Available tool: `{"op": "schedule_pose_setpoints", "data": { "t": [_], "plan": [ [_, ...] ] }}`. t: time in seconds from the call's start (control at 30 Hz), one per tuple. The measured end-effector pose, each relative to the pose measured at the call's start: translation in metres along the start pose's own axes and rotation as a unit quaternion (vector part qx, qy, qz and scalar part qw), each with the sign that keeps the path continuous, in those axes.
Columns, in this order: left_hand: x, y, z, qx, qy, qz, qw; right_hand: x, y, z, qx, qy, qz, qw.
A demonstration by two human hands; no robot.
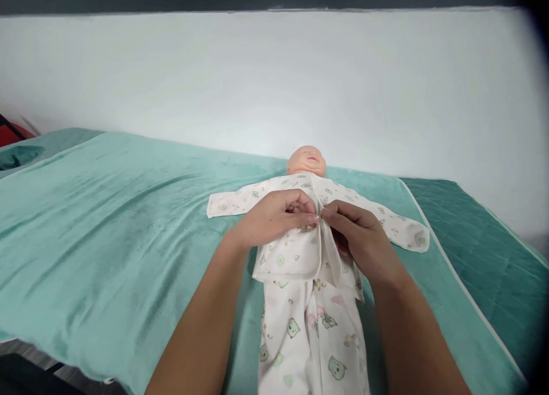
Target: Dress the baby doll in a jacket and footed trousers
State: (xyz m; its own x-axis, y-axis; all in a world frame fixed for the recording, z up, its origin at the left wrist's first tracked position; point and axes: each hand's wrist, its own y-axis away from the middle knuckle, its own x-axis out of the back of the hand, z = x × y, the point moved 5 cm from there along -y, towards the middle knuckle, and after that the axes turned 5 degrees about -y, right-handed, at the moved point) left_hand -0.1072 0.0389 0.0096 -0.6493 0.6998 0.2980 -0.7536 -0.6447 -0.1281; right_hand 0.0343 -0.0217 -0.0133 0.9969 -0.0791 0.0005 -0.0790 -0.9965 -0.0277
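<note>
A baby doll (306,160) lies on its back on a teal blanket (107,212), head toward the wall. It wears a white printed top (295,252) with sleeves spread out and matching printed trousers (313,332). My left hand (274,216) pinches the left front flap of the top at the doll's chest. My right hand (362,238) pinches the right flap beside it. The fingertips of both hands meet at the top's front opening. Both hands are closed on the fabric.
The blanket covers a bed or table set against a white wall (274,80). A darker green quilted cover (480,252) shows at the right. A red object (11,133) sits at the far left edge.
</note>
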Motion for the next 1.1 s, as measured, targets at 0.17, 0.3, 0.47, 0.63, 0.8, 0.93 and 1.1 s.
{"op": "schedule_pose_setpoints", "data": {
  "t": [0.17, 0.3, 0.47, 0.63, 0.8, 0.93, 1.1],
  "plan": [
    [0.000, -0.001, -0.003, 0.001, 0.046, -0.006, 0.999, 0.000, 0.000, 0.001, 0.001, 0.009, -0.008, 1.000],
    [0.001, -0.002, -0.005, 0.004, 0.061, -0.004, 0.998, -0.001, 0.000, -0.001, 0.000, 0.027, -0.016, 1.000],
    [0.000, -0.002, -0.007, 0.029, 0.055, 0.006, 0.998, -0.001, 0.000, -0.002, -0.007, 0.043, -0.021, 0.999],
    [-0.001, -0.002, -0.010, 0.032, 0.078, -0.015, 0.996, -0.001, -0.003, 0.001, 0.000, -0.008, -0.015, 1.000],
    [-0.002, -0.003, -0.012, 0.028, 0.102, -0.037, 0.994, -0.002, -0.004, 0.001, 0.007, -0.038, -0.017, 0.999],
    [-0.002, -0.003, -0.013, 0.031, 0.108, -0.031, 0.993, -0.003, -0.004, -0.001, 0.005, -0.036, -0.026, 0.999],
    [-0.003, -0.001, -0.009, 0.029, 0.093, -0.049, 0.994, -0.005, -0.002, -0.003, 0.011, -0.016, -0.030, 0.999]
  ]
}}
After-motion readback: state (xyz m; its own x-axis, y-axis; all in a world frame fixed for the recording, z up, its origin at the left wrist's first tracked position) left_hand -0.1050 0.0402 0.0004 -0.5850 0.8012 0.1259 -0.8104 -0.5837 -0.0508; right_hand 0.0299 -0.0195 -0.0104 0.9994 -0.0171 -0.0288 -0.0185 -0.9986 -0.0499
